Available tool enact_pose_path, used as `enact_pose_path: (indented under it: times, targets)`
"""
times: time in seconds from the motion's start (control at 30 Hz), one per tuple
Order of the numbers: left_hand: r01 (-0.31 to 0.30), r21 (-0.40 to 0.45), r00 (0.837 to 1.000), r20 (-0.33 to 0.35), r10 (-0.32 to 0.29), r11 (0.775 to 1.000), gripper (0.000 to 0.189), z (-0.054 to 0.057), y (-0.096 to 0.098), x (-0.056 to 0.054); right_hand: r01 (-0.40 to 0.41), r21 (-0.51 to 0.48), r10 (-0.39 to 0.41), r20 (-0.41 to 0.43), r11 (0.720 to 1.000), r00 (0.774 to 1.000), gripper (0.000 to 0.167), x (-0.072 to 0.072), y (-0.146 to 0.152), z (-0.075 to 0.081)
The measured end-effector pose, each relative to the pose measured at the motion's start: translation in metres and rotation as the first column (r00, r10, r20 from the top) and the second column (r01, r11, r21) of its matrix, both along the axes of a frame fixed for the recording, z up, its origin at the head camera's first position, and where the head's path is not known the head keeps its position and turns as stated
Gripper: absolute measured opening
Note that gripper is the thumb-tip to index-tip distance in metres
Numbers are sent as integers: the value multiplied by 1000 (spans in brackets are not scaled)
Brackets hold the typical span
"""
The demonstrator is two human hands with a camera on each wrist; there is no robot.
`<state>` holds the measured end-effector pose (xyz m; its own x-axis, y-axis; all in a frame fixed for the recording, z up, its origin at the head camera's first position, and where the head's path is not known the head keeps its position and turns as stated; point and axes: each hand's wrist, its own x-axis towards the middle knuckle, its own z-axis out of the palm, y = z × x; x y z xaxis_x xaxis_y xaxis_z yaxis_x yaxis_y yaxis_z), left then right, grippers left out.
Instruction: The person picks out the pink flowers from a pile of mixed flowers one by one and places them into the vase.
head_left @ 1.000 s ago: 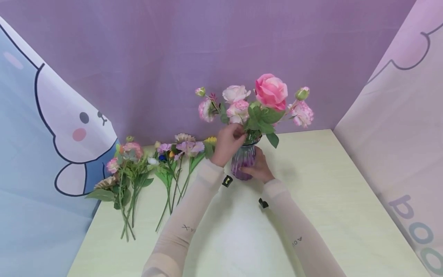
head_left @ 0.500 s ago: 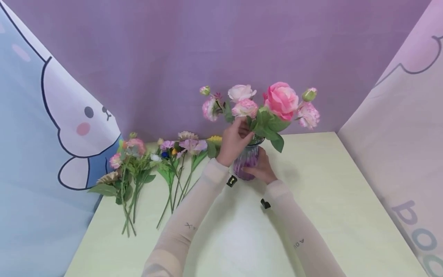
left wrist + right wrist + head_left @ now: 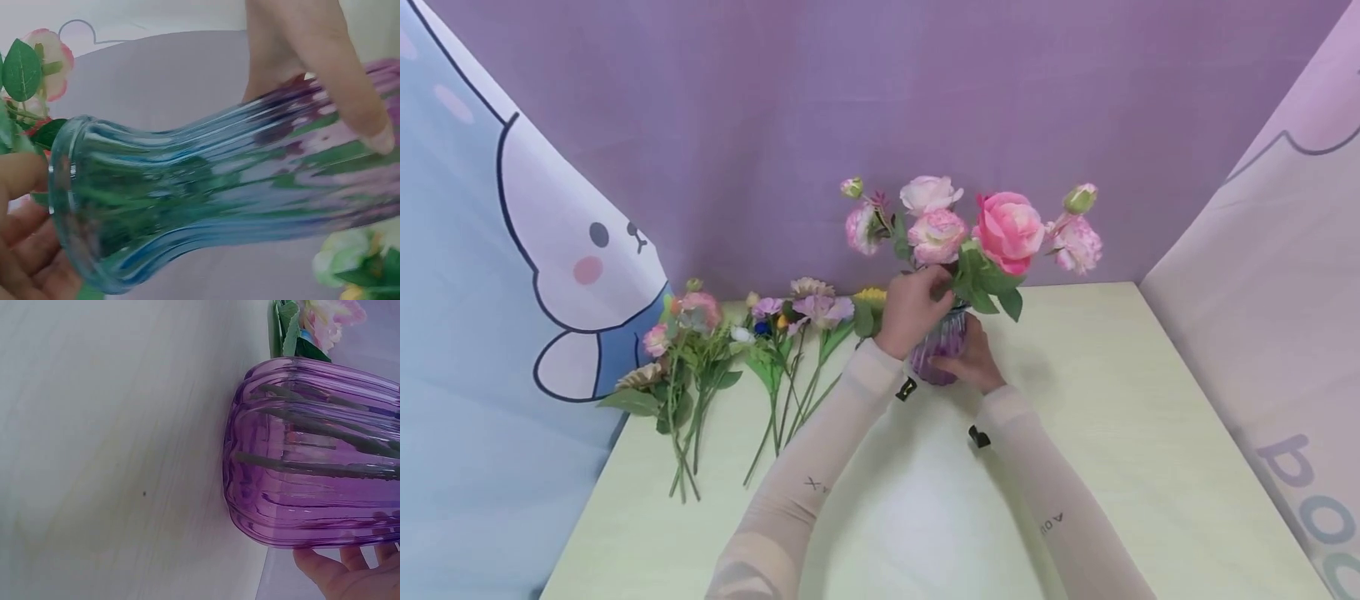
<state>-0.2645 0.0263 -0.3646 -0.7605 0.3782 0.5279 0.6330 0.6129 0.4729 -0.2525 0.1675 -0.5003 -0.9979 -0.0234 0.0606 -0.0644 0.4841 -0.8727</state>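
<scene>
A ribbed glass vase [image 3: 938,346], purple at the base and bluish at the mouth, stands upright on the table with several artificial flowers in it. My right hand [image 3: 976,358] grips its lower body, thumb across the near side. In the right wrist view, green stems [image 3: 319,467] show through the purple glass. At the mouth, my left hand [image 3: 916,308] pinches flower stems just over the rim; the pinched part is hidden behind the fingers. Above rise a large pink rose [image 3: 1011,233], a white rose [image 3: 931,194] and a pink-edged flower [image 3: 937,236].
Left of the vase, a bunch of mixed flowers [image 3: 688,375] lies on the pale table [image 3: 895,508]. Closer in lie purple flowers [image 3: 822,311] and a yellow one [image 3: 871,295]. A purple cloth backdrop [image 3: 850,100] rises behind, with printed cloths at both sides.
The head view has shifted slightly. The pink rose first leans to the right, then sits lower beside the pink-edged flower. My left hand stays at the mouth; my right keeps holding the vase.
</scene>
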Motion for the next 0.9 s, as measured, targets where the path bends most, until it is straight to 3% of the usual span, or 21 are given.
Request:
enact_pose_path:
  times: [0.13, 0.33, 0.5, 0.77, 0.9]
  targets:
    - [-34, -132, 999, 35, 39, 991, 15, 6, 2, 2, -9, -6, 9, -10, 1000, 1000, 109, -1, -1, -2]
    - [-90, -243, 987, 107, 119, 966, 8, 20, 10, 4, -16, -20, 15, -34, 1000, 999, 109, -2, 0, -4]
    - [-95, -326, 979, 140, 147, 941, 20, 30, 15, 7, -9, -39, 7, -54, 999, 999, 110, -1, 4, -3]
    - [15, -195, 983, 182, 21, 981, 13, 31, 4, 13, -18, -78, 18, -13, 997, 1000, 108, -2, 6, -7]
    - [15, -130, 988, 155, 6, 991, 17, 29, -9, 21, -16, -57, 15, -10, 998, 1000, 106, -3, 3, -7]
